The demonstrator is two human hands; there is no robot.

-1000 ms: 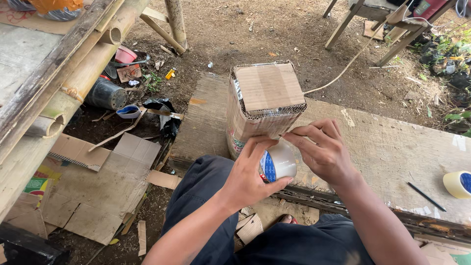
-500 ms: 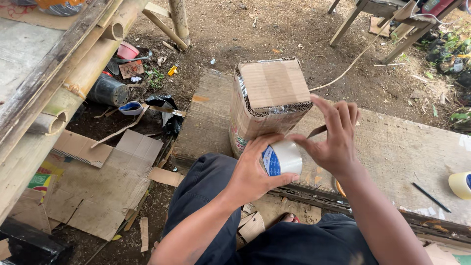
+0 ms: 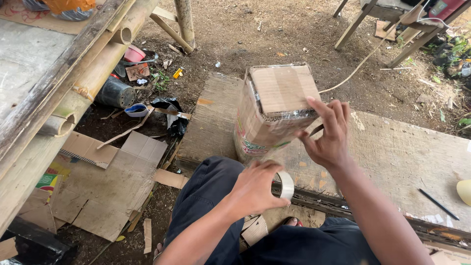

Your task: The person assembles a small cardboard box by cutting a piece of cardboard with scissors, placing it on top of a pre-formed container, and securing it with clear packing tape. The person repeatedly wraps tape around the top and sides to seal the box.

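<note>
A cardboard box [image 3: 274, 110] stands upright on a weathered wooden board [image 3: 392, 157], its long axis vertical and its top flaps closed, with clear tape already wound around the upper edge. The right hand [image 3: 327, 137] rests against the box's right upper corner, fingers spread and open, the fingertips pressing on the taped rim rather than gripping anything. The left hand [image 3: 255, 189] sits lower and nearer the person's body, just in front of the box's base, its fingers curled closed around a roll of clear packing tape [image 3: 285, 185] (the roll faces edge-on, so little of it shows). The box thus lies up and ahead of the tape roll, and the right hand is the one touching it, while the left is near but apart. A black pen [image 3: 438, 204] lies well to the right on the board, and flattened cardboard scraps [image 3: 105, 181] are scattered on the dirt to the left beside a bamboo bench [image 3: 73, 93].
</note>
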